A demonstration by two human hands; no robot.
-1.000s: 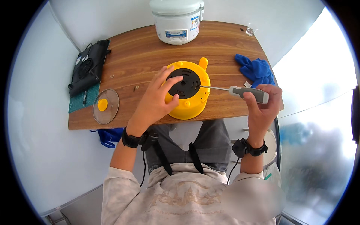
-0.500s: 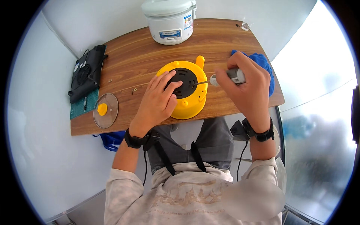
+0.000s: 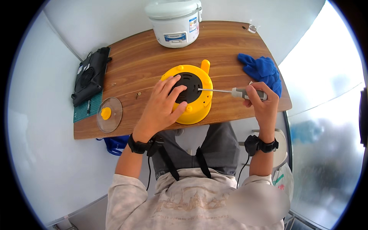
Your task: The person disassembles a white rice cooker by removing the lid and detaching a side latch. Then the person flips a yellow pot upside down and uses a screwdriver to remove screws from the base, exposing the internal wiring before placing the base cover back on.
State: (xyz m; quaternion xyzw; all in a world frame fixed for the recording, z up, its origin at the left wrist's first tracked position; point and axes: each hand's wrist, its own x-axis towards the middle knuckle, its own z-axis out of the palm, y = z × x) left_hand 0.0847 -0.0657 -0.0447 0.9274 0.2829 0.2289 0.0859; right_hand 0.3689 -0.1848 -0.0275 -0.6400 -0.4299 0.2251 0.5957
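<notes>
A yellow pot (image 3: 201, 117) with a stubby side handle lies bottom up near the table's front edge. Its round black slotted base plate (image 3: 194, 81) faces up. Spread over the left of that plate, the fingers of my left hand (image 3: 161, 101) rest on plate and rim. My right hand (image 3: 264, 103) closes round the grey handle of a screwdriver (image 3: 238, 92), held well right of the pot. The long shank slants nearly flat to the left, its tip at the plate's right side; whether it touches a screw is too small to tell.
Left on the table are a glass lid (image 3: 114, 122) with yellow knob, small screws (image 3: 138, 94), and a black appliance (image 3: 91, 74) on a green mat (image 3: 80, 114). A white rice cooker (image 3: 174, 27) stands behind. A blue cloth (image 3: 260, 71) lies right, a clear cup (image 3: 252, 28) far right.
My right hand has moved down and right, and the screwdriver has tipped flatter, showing more shank. The blue cloth is less covered. My left hand stays on the pot.
</notes>
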